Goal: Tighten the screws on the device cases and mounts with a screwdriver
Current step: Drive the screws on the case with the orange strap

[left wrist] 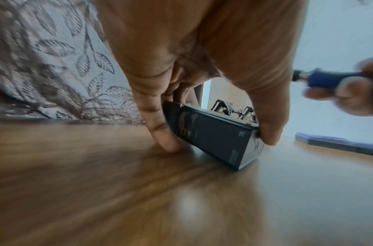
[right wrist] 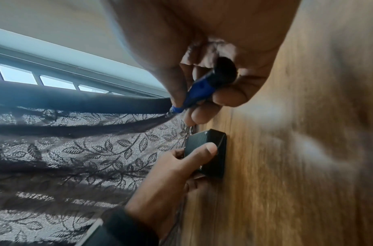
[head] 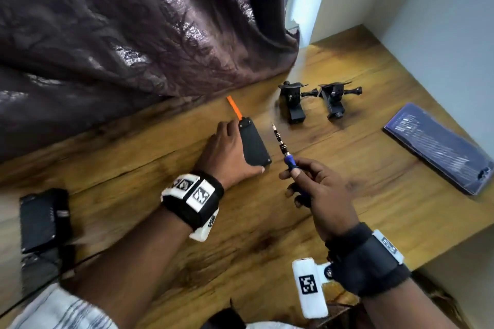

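Note:
A black device case (head: 254, 143) (left wrist: 215, 138) (right wrist: 211, 149) with an orange strap (head: 234, 107) lies on the wooden table (head: 347, 168), tilted up on one edge. My left hand (head: 227, 152) (left wrist: 202, 83) (right wrist: 173, 168) grips it, fingers on its far side and thumb on the near corner. My right hand (head: 315, 184) (right wrist: 202, 83) holds a blue-handled screwdriver (head: 284, 151) (left wrist: 328, 78) (right wrist: 200, 89) in the air just right of the case, tip pointing away. Two black mounts (head: 292, 103) (head: 334, 100) stand behind.
A dark leaf-patterned curtain (head: 133, 35) hangs onto the table's left back. A dark blue flat box (head: 438, 147) lies at the right. Another black device (head: 42, 219) sits at the left edge. White walls (head: 441, 21) close the back right corner.

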The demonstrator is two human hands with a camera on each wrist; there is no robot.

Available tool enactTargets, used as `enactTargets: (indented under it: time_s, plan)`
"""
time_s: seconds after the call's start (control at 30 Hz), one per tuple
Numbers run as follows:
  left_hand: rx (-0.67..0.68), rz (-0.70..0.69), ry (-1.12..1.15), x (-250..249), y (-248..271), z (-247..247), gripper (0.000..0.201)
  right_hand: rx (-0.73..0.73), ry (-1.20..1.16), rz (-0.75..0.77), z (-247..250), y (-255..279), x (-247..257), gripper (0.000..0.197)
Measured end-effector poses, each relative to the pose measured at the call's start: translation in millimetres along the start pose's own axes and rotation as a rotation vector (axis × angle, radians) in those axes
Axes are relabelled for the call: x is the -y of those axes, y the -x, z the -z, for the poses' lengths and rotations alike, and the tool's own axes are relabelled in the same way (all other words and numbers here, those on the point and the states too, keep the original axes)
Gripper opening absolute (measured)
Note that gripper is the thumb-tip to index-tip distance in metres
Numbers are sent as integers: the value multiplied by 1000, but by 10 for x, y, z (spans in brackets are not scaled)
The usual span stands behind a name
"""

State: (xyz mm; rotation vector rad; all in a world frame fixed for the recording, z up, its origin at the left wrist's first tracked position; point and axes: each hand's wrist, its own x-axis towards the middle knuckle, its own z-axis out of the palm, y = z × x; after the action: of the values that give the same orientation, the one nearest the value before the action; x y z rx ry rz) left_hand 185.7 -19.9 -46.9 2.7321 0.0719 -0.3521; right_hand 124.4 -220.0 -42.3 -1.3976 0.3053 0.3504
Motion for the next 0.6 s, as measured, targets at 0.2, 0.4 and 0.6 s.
enactTargets:
  time_s: [0.2, 0.4, 0.6]
  plan:
    - [-96, -15, 208, 184, 898, 120, 121, 94, -102, -30, -182, 89, -46, 13]
    - [-210, -145, 308, 245, 1553, 322, 118, 228, -40, 1, -537, 416, -21, 38]
    - [-291, -217, 479, 435, 1972, 548, 107, 287, -67, 33, -859, 785, 88, 39]
